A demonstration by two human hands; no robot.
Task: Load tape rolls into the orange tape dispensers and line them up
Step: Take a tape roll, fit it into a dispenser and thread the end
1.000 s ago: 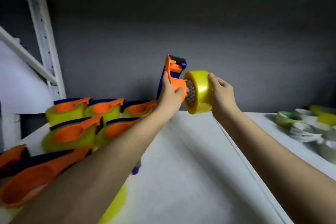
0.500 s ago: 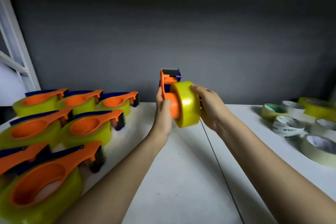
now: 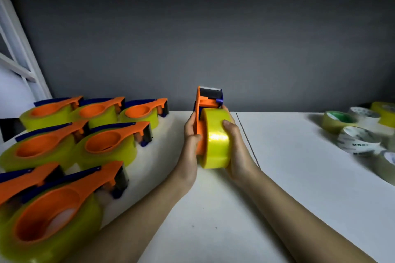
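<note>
Both hands are working above the white table (image 3: 288,177), the left hand (image 3: 190,134) gripping an upright orange tape dispenser (image 3: 206,104) and the right hand (image 3: 234,145) cupping the glossy yellow tape roll (image 3: 215,139) seated on it, while seven loaded dispensers (image 3: 106,141) are lying in rows at left and loose rolls (image 3: 357,139) are waiting at right.
</note>
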